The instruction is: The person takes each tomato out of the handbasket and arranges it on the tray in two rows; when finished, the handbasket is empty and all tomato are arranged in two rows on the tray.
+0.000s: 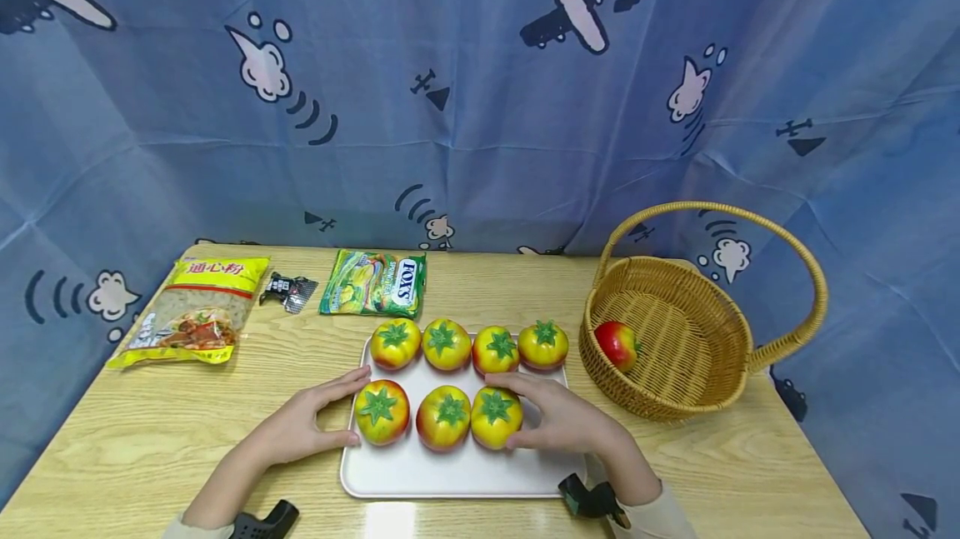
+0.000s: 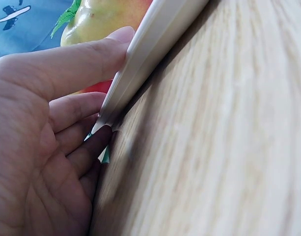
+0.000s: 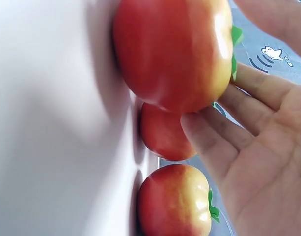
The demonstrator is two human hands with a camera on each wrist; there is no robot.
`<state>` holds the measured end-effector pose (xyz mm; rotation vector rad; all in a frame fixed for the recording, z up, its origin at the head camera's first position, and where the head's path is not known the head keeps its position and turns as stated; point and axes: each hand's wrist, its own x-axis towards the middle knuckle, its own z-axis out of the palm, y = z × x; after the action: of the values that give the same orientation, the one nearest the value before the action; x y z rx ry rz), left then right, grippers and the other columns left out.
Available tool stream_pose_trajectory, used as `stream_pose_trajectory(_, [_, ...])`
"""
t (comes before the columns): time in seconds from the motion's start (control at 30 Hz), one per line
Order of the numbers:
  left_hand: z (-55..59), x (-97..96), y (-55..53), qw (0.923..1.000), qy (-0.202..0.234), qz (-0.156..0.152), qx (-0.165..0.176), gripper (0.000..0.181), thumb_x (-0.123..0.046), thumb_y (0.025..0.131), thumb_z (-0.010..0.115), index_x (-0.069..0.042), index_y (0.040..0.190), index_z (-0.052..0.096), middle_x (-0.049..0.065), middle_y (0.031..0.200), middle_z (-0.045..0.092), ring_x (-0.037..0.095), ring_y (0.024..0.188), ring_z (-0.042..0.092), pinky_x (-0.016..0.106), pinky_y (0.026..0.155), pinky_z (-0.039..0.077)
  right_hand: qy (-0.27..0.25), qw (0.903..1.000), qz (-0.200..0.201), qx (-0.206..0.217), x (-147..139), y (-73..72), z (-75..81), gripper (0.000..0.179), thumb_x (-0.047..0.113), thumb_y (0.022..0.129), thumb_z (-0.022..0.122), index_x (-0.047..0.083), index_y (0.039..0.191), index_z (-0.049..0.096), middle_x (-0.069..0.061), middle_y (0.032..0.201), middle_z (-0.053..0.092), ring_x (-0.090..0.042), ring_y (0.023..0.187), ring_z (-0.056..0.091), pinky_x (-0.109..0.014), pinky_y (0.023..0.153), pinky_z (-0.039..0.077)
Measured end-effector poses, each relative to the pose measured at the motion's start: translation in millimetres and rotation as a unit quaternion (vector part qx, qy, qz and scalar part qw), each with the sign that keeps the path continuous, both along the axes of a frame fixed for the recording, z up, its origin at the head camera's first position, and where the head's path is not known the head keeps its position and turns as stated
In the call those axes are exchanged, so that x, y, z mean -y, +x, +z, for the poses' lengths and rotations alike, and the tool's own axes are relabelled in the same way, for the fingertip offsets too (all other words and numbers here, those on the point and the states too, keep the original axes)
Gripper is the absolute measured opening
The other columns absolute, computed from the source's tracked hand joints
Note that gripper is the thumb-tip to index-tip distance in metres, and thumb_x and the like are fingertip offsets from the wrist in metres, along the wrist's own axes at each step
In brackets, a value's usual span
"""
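On a white tray [image 1: 450, 476] sit several red-and-yellow tomatoes with green star-shaped tops, in two rows. My right hand [image 1: 558, 414] holds the right-hand tomato [image 1: 497, 419] of the near row, fingers on its far side and thumb at its near side. In the right wrist view this tomato [image 3: 175, 54] stands on the tray, a fingertip against its lower side. At the tray's left rim [image 2: 135, 64] my left hand [image 1: 300, 422] touches the edge with thumb and relaxed fingers. The near-left tomato [image 1: 382, 412] lies just inside that rim.
A wicker basket [image 1: 667, 410] with a tall handle stands at the right, a red fruit [image 1: 617, 346] inside. Behind the tray lies a green FOX'S sweets bag [image 1: 373, 282]. A small black wrapper [image 1: 288, 291] and a yellow pasta bag [image 1: 197, 310] lie at left.
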<state>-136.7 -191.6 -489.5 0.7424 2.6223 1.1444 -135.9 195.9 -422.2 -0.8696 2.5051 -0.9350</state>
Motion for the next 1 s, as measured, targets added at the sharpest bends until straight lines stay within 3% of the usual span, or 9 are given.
stream_pose_trajectory(0.23, [0.5, -0.4, 0.2, 1.0000, 0.000, 0.003, 0.003, 0.078, -0.051, 0.077, 0.071, -0.017, 0.143, 0.045, 0.002, 0.151, 0.038, 0.032, 0.138, 0.035, 0.055, 0.109, 0.031, -0.009, 0.9999, -0.006, -0.003, -2, 1.2, 4.1, 0.073, 0.035, 0.078, 0.076, 0.014, 0.141, 0.046, 0.000, 0.145, 0.046, -0.027, 0.135, 0.041, -0.053, 0.111, 0.033])
stream_pose_trajectory(0.5, [0.7, -0.3, 0.9, 1.0000, 0.002, 0.003, -0.002, 0.078, -0.050, 0.077, 0.071, -0.016, 0.142, 0.045, 0.002, 0.151, 0.038, 0.031, 0.138, 0.036, 0.054, 0.109, 0.031, -0.025, 0.9982, -0.021, -0.050, -14, 2.0, 13.5, 0.065, 0.035, 0.082, 0.073, 0.015, 0.139, 0.048, 0.000, 0.141, 0.050, -0.027, 0.128, 0.049, -0.049, 0.104, 0.043])
stream_pose_trajectory(0.8, [-1.5, 0.5, 0.3, 1.0000, 0.000, 0.002, -0.006, 0.077, -0.050, 0.078, 0.071, -0.017, 0.142, 0.045, 0.002, 0.150, 0.039, 0.031, 0.137, 0.037, 0.052, 0.109, 0.032, -0.074, 0.9906, -0.086, -0.076, -43, -1.7, 26.4, 0.063, 0.029, 0.082, 0.073, 0.008, 0.136, 0.050, -0.007, 0.140, 0.051, -0.030, 0.129, 0.048, -0.051, 0.105, 0.041])
stream_pose_trajectory(1.0, [-1.8, -0.5, 0.6, 1.0000, -0.002, 0.004, -0.008, 0.078, -0.051, 0.077, 0.071, -0.017, 0.142, 0.046, 0.000, 0.150, 0.039, 0.030, 0.137, 0.037, 0.051, 0.109, 0.033, -0.112, 0.9814, -0.125, -0.092, -67, -4.5, 28.0, 0.061, 0.018, 0.083, 0.074, 0.006, 0.136, 0.048, -0.013, 0.139, 0.051, -0.028, 0.128, 0.048, -0.016, 0.106, 0.037])
